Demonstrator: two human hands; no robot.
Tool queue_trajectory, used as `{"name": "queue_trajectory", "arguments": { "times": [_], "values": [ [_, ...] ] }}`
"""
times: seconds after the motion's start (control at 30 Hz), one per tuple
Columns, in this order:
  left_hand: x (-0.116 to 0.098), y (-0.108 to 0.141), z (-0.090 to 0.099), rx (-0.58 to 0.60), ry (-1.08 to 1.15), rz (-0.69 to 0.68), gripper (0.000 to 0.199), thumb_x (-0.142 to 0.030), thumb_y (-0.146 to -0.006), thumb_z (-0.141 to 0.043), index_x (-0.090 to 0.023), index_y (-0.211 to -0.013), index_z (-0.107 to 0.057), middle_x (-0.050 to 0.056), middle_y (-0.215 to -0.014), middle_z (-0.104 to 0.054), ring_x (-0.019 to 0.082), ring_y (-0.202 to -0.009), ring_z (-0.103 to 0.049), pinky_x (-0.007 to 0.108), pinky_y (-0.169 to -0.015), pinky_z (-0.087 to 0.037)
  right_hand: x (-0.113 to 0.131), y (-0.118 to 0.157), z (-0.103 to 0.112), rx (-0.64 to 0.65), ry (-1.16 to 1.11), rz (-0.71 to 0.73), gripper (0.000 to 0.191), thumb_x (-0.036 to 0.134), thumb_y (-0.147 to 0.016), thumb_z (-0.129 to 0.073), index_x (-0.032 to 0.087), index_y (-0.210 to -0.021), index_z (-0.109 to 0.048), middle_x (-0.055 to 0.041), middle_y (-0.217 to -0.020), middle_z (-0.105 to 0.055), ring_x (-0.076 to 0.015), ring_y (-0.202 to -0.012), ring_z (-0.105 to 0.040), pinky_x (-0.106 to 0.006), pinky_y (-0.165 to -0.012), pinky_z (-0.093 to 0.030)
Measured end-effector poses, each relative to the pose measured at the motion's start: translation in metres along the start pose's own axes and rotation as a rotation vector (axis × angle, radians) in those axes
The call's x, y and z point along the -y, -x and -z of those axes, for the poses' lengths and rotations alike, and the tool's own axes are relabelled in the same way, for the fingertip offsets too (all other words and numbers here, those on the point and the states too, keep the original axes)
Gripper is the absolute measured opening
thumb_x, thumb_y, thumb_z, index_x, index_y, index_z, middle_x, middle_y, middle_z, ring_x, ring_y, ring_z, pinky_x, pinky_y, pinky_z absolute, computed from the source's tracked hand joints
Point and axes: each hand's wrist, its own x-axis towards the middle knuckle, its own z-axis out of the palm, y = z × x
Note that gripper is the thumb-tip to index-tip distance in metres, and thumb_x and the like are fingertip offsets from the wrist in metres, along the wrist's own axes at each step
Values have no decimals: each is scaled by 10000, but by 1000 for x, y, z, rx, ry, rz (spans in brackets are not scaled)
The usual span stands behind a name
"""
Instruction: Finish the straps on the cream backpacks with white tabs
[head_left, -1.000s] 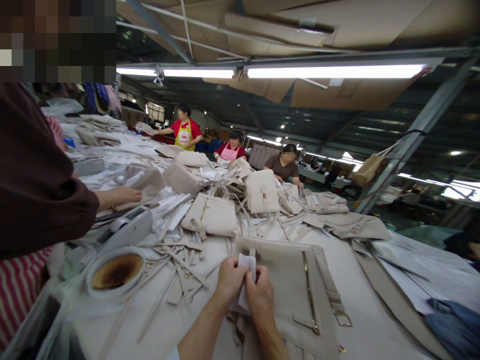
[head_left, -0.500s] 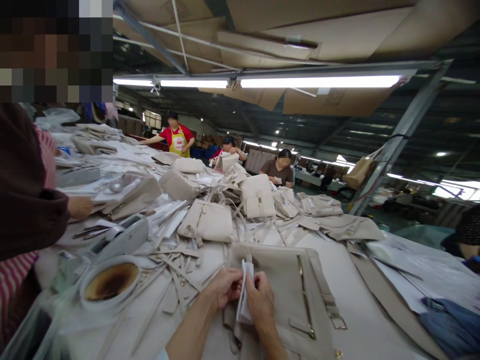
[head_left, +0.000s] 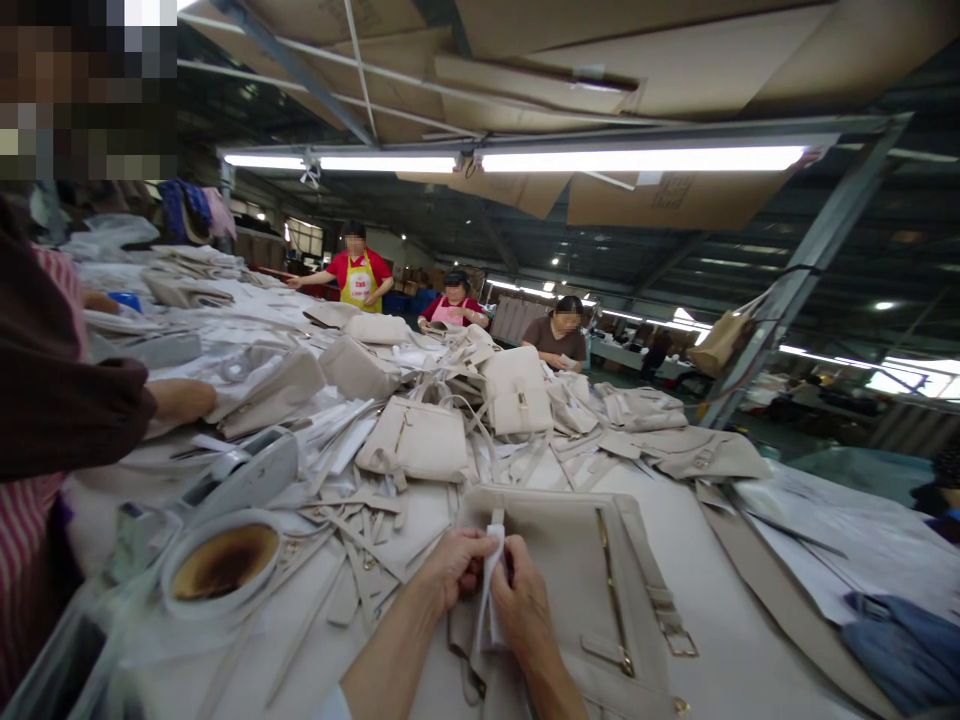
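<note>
Both left hand (head_left: 454,570) and right hand (head_left: 523,594) grip a folded white sheet (head_left: 487,592) over a beige bag (head_left: 566,570), lower center of frame; light, even pinching should limit creases.

The beige bag (head_left: 566,570) lies flat in the foreground, a gold-toothed zip (head_left: 613,585) running lengthwise toward its right side and a buckled strap (head_left: 650,572) beyond that. The paper (head_left: 487,592), white, narrow and folded, is held lengthwise over the bag's left part, slightly tilted, with a beige tab (head_left: 497,516) showing just above its upper end
</note>
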Motion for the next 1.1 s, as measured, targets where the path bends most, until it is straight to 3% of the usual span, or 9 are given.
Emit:
{"name": "queue_trajectory", "arguments": {
  "times": [0.13,0.23,0.33,0.43,0.53,0.7,0.87,1.0,1.1],
  "values": [
    [5,3,-8,-19,71,-94,401,-346,-469,-866,-138,-662,-582,-27,-542,-568,87,-505,-504,204,-494,-373,5,5,5,95,-59,1,172,351,-818,-439,225,-892,-530,-30,-798,-639,-218,-750,-617,-312,-700,-453],
    [9,3,-13,-38,100,-129,371,-345,-518,-842,-154,-655,-554,-22,-554,-576,115,-551,-536,247,-587,-445,8,12,4,93,-64,37,186,322,-809,-464,218,-939,-546,-45,-867,-645,-221,-823,-622,-322,-770,-466],
    [13,1,-16,-83,93,-161,378,-402,-572,-809,-170,-642,-519,-35,-525,-539,113,-524,-512,254,-568,-431,10,15,5,92,-52,79,161,313,-803,-470,218,-888,-569,-40,-837,-633,-215,-804,-611,-318,-771,-464],
    [15,-1,-18,-132,61,-215,394,-467,-623,-769,-173,-645,-508,-49,-526,-515,100,-515,-491,239,-545,-402,12,7,16,194,-65,76,177,360,-806,-484,214,-787,-581,-29,-780,-625,-206,-764,-597,-312,-752,-459],
    [14,-1,-21,-162,6,-250,402,-480,-649,-757,-177,-652,-494,-67,-519,-493,86,-494,-477,220,-508,-360,12,-14,31,332,-86,-112,347,498,-809,-448,213,-645,-559,-19,-650,-587,-200,-651,-567,-291,-596,-445],
    [10,4,-26,-148,-67,-185,384,-544,-745,-655,-200,-736,-483,-55,-514,-527,109,-404,-494,225,-426,-330,11,-46,31,89,-75,-290,493,643,-754,-467,214,-515,-505,8,-493,-492,-153,-493,-479,-252,-449,-357],
    [8,4,-25,-169,-101,-190,379,-534,-803,-616,-195,-695,-487,-72,-467,-486,65,-321,-396,198,-360,-267,12,-49,11,333,-315,-401,509,685,-626,-602,176,-625,-583,35,-481,-487,-100,-387,-403,-211,-358,-225],
    [4,6,-23,-150,-80,-151,354,-488,-800,-654,-189,-697,-493,-63,-460,-509,74,-315,-416,189,-347,-279,8,-49,4,278,-330,-387,500,698,-626,-549,199,-586,-531,68,-427,-407,-88,-372,-344,-216,-369,-200],
    [-3,12,-23,-105,-13,-67,264,-377,-846,-629,-169,-730,-517,-39,-496,-548,89,-358,-481,196,-386,-373,5,-53,3,194,-285,-305,467,663,-622,-554,211,-515,-500,57,-426,-411,-104,-418,-369,-239,-414,-257]
  ]
}}
